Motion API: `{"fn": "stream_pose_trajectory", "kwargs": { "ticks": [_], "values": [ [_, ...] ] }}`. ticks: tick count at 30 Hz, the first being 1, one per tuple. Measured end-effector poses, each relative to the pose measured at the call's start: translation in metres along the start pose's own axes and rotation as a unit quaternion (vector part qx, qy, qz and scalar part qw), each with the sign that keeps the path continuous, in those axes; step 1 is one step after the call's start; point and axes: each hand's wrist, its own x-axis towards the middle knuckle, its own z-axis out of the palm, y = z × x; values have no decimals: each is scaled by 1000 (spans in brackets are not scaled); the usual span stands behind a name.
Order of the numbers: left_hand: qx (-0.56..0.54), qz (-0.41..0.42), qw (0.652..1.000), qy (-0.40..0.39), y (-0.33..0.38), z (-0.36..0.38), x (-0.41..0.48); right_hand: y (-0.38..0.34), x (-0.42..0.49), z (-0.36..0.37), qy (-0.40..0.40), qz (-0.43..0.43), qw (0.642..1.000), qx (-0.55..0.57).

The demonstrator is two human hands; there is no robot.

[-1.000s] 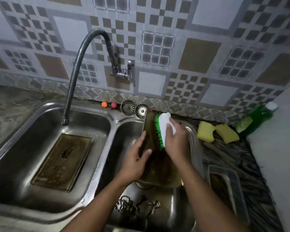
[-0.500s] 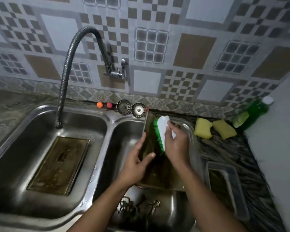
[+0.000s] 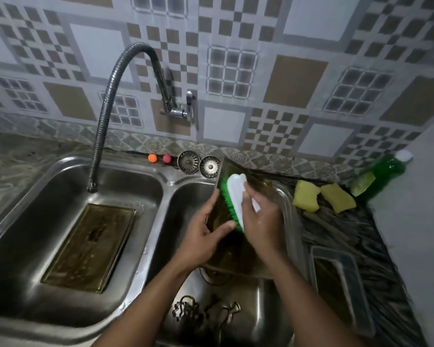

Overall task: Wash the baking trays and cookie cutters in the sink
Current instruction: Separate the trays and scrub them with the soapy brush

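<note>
**Head view**

1. A double-bowl stainless steel sink (image 3: 166,189) is set into a dark, streak-patterned table (image 3: 336,229).
2. In the right bowl stands a tilted baking tray (image 3: 236,256) of dark brownish metal, rectangular. Its far edge leans on the back rim of the sink and its near edge is down in the bowl.
3. The left hand (image 3: 203,236) grips the left edge of this tray. The thumb lies across the front face and the fingers are curled behind the edge.
4. The right hand (image 3: 261,221) is curled round a scrub brush (image 3: 236,194) with a white plastic back and green bristles. The bristles press against the upper face of the tray.
5. Thin metal cookie cutters (image 3: 206,314) lie in a loose heap on the floor of the right bowl, below the tray. Their shapes are too blurred to tell.
6. In the left bowl, a flat baking tray (image 3: 90,246) of the same brownish metal lies on the floor of the bowl. The outlet of a grey flexible metal tap hose (image 3: 105,108) hangs over that bowl.
7. On the back ledge, in a row, are a small orange ball (image 3: 152,158), a small pink ball (image 3: 167,158) and two round metal sink strainers (image 3: 188,162).
8. On the table to the right are two yellow sponges (image 3: 306,196), side by side. Beyond them, a green dish-liquid bottle (image 3: 383,171) with a white cap leans at an angle.
9. A rectangular container (image 3: 336,284) sits on the table just beside the right bowl. It is blurred.
</note>
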Motion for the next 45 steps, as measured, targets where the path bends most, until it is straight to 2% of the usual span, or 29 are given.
{"fn": "stream_pose_trajectory", "kwargs": {
  "ticks": [3, 7, 9, 11, 15, 18, 23, 26, 30, 33, 36, 38, 41, 45],
  "values": [
    [-11, -8, 999, 41, -1, -13, 5, 11, -27, -7, -45, -40, 998, 8],
    [0, -18, 1000, -1, -9, -11, -8, 41, -11, -15, 24, 34, 999, -9],
    [9, -4, 1000, -28, -9, 0, -11, 33, 6, -11, 54, 37, 998, -12],
    [4, 2, 1000, -30, -5, 8, -5, 15, 14, 1, 43, 13, 999, 8],
    [-31, -15, 999, 38, 1, -7, 15, 2, -22, 19, -46, -35, 997, 59],
    [-28, -9, 998, 64, -3, -19, 13, 18, -41, 3, -41, -101, 994, 21],
    [-35, 22, 999, 14, -6, -5, -1, 20, 1, -7, 23, -7, 999, 24],
    [-39, 27, 999, 10, 3, -5, 8, 2, 2, 4, -23, -42, 998, 27],
    [-21, 57, 996, 60, 10, -14, 19, 7, -43, -4, -101, -105, 988, 44],
    [6, 68, 996, 61, 15, -9, 19, 35, -34, -27, -72, -94, 993, 27],
    [36, 75, 996, 42, 9, -2, 22, 27, -11, -23, -29, -69, 997, -15],
    [19, 80, 995, 50, 5, -4, 24, 10, -16, -8, -64, -77, 995, 12],
    [2, 64, 993, 103, 1, -13, 27, 5, -38, -4, -137, -107, 985, 21],
    [-13, 52, 990, 134, -9, -23, 24, 30, -37, -27, -131, -120, 984, -29]
  ]
}}
